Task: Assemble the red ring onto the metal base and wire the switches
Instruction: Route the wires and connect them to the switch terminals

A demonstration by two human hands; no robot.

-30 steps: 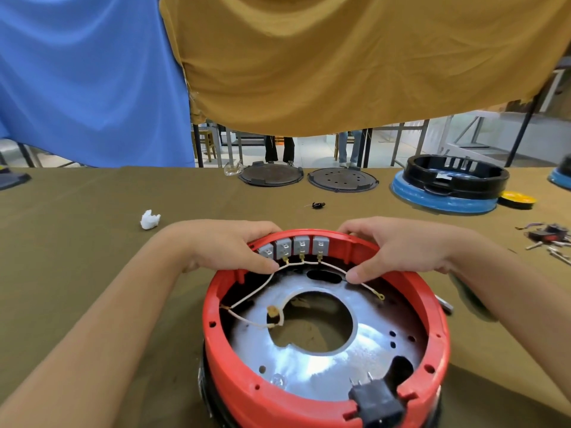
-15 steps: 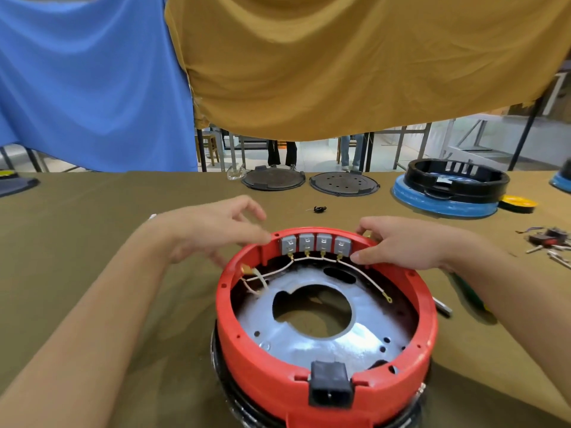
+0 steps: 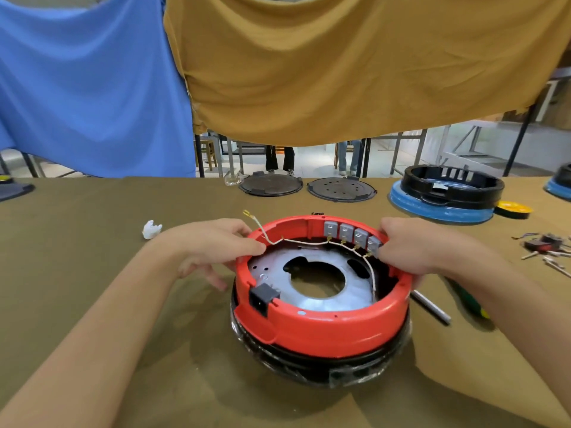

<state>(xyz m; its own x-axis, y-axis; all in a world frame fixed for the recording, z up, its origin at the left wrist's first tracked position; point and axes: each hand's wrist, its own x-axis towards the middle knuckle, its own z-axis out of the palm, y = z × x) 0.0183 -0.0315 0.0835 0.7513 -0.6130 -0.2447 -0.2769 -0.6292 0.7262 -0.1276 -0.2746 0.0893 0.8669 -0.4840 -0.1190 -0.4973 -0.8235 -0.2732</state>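
Observation:
The red ring (image 3: 327,327) sits on the metal base (image 3: 321,267), which rests on a black housing (image 3: 318,366). Several grey switches (image 3: 352,234) line the ring's inner far-right wall, joined by a white wire (image 3: 306,241). A black socket (image 3: 262,299) is set in the ring's near-left wall. My left hand (image 3: 216,242) pinches the wire at the ring's left rim, with its yellow terminal end (image 3: 248,214) sticking up. My right hand (image 3: 414,248) grips the ring's right rim beside the switches.
A green-handled screwdriver (image 3: 463,299) lies right of the ring. Loose small parts (image 3: 543,248) sit at far right, a white scrap (image 3: 151,229) at left. Two dark round plates (image 3: 309,186) and a blue-and-black housing (image 3: 445,196) stand at the table's far side under hanging cloths.
The ring and base have turned, carrying the switches to the right and the socket to the near left. My left hand took hold of the wire and pulled its end over the left rim.

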